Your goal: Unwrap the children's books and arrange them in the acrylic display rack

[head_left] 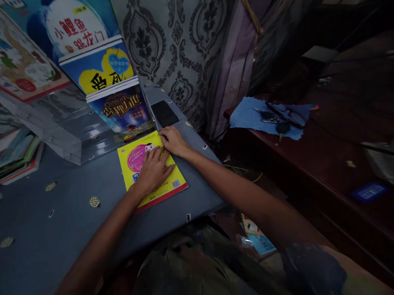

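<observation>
A yellow book (128, 169) with a pink circle and a red bottom edge lies closed on the grey-blue table. My left hand (153, 168) rests flat on its cover with the fingers spread, holding nothing. At the book's upper right corner is my right hand (174, 142), its fingers bent and closed around the edge. Just beyond the book, a clear acrylic stand (66, 144) holds upright picture books, among them a dark blue one (123, 109) in front and a blue-and-yellow one (101, 73) behind it.
A black phone-like slab (164, 113) lies right of the stand. Stacked books (14, 158) are at the left of the table (71, 231). On the dark red surface to the right, a blue cloth (246, 115) carries glasses and keys. A patterned curtain (173, 37) hangs behind.
</observation>
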`<state>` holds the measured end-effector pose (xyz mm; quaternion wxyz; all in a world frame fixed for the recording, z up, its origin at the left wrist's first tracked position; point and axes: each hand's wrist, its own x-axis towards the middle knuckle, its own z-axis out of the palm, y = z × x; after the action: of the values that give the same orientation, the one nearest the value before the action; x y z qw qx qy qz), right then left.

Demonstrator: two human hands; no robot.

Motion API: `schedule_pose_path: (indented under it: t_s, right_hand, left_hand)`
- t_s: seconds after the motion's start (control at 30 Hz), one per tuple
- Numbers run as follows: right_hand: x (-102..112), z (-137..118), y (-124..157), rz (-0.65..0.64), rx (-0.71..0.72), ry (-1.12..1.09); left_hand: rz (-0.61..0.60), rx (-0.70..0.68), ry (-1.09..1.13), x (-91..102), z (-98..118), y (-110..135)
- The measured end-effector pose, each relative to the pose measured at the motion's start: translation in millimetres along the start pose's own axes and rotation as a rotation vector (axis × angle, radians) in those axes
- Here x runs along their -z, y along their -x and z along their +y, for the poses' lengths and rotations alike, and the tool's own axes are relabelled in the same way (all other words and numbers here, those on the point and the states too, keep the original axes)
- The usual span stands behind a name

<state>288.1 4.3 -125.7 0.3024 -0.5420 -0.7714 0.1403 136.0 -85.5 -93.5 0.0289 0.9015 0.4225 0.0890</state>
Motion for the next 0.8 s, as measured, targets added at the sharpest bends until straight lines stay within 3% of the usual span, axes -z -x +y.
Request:
schedule_pose_path:
  t_s: [0.23, 0.63, 0.8]
  right_hand:
    - [4.0, -5.0, 5.0, -0.038, 0.031, 0.042]
    - [12.3, -10.2, 4.6, -0.052, -0.01, -0.059]
    - [16.3, -7.7, 4.0, -0.012, -0.016, -0.209]
  left_hand:
    - [-0.137, -0.015, -0.01, 6.1, 28.0, 16.4]
    - [-0.128, -0.068, -0.019, 27.4, 33.6, 28.1]
    - [-0.167, 0.048, -0.049, 40.4, 33.2, 41.6]
